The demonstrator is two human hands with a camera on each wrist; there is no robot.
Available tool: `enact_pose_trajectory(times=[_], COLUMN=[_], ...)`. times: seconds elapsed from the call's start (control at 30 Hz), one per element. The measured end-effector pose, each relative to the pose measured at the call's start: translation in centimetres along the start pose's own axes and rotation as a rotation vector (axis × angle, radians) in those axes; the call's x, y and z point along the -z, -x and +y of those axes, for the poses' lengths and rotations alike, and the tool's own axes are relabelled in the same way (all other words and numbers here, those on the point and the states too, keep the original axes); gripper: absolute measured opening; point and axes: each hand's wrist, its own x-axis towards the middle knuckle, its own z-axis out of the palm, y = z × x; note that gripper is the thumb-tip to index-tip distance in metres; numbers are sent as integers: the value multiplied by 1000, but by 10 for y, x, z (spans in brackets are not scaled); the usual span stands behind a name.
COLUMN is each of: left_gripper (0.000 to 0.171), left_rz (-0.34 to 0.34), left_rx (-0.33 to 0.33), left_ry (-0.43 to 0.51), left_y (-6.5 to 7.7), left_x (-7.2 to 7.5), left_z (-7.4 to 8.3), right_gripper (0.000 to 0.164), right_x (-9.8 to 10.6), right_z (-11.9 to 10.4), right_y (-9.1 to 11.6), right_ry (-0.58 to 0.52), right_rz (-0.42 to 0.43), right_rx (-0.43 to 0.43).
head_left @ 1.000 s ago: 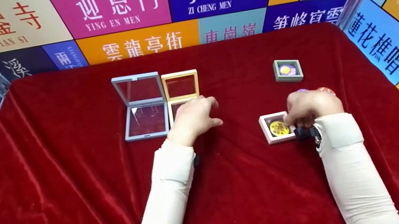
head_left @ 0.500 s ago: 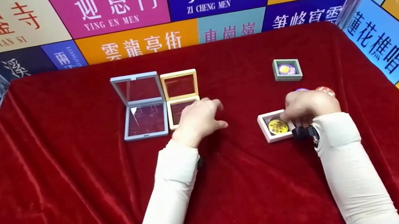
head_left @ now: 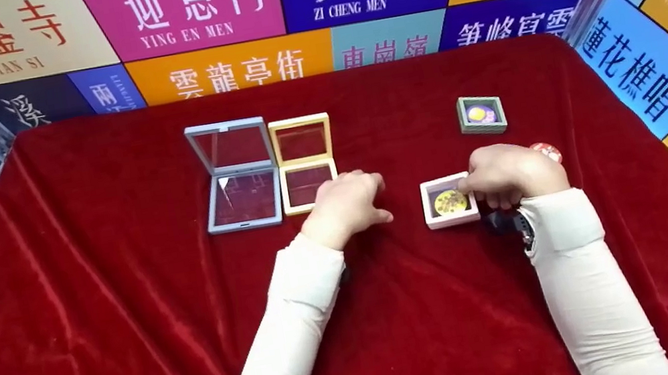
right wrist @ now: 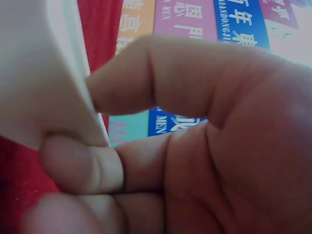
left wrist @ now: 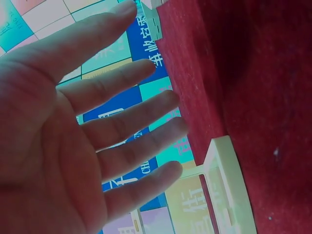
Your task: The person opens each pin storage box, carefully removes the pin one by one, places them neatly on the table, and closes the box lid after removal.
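Note:
My right hand point(head_left: 511, 173) pinches the right side of a small pale pink display frame point(head_left: 428, 209), which has a round yellow badge point(head_left: 449, 202) inside. In the right wrist view, the thumb and fingers grip the edge of that frame point(right wrist: 44, 92). To its left, my left hand point(head_left: 347, 207) hovers with spread fingers and holds nothing, its palm bare in the left wrist view. Just behind it stands an open yellow display frame point(head_left: 306, 165), its lower corner hidden by the hand. Beside this is a larger open grey-blue display frame point(head_left: 245, 226).
A green display frame point(head_left: 484, 131) holding a purple and yellow badge lies at the back right. Part of a red and white badge point(head_left: 546, 152) shows behind my right hand. Red velvet cloth point(head_left: 125, 317) covers the table; printed panels point(head_left: 195, 7) stand behind it.
My right hand has shifted left and slightly away from me with the pale pink frame. A purple badge is now out of sight behind it. My left hand has drifted right, uncovering the yellow frame.

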Motion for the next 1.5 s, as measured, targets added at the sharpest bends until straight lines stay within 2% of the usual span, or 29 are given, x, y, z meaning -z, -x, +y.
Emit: enact_pose_trajectory(times=[0.13, 0.3, 0.43, 0.53, 0.73, 0.9, 1.2, 1.33, 1.5], left_gripper=[43, 43, 45, 56, 90, 102, 95, 94, 87], left_rz=[-16, -42, -49, -33, 37, 63, 115, 131, 150], left_rx=[9, 8, 15, 18, -18, -56, -90, -121, -137], left_ry=[-3, -23, -38, -37, 18, 63, 73, 102, 99], left_y=[2, 2, 2, 2, 1, -2, -3, -4, -6], left_x=[-1, -2, -2, -1, -3, -8, -16, -20, -23], left_z=[2, 7, 9, 10, 11, 15, 25, 29, 32], right_gripper=[33, 35, 38, 40, 24, 19, 15, 17, 28], right_x=[1, -4, -9, -13, -15, -16, -14, -16, -20], right_z=[-10, -28, -38, -42, -44, -43, -42, -37, -28], right_y=[6, 8, 5, 2, -1, -1, -2, -6, -14], right_ry=[88, 182, 180, 151, 113, 98, 39, -84, -254], right_rz=[61, 196, 295, 320, 275, 243, 206, 124, -23], right_rx=[27, 49, 94, 160, 256, 275, 254, 222, 162])
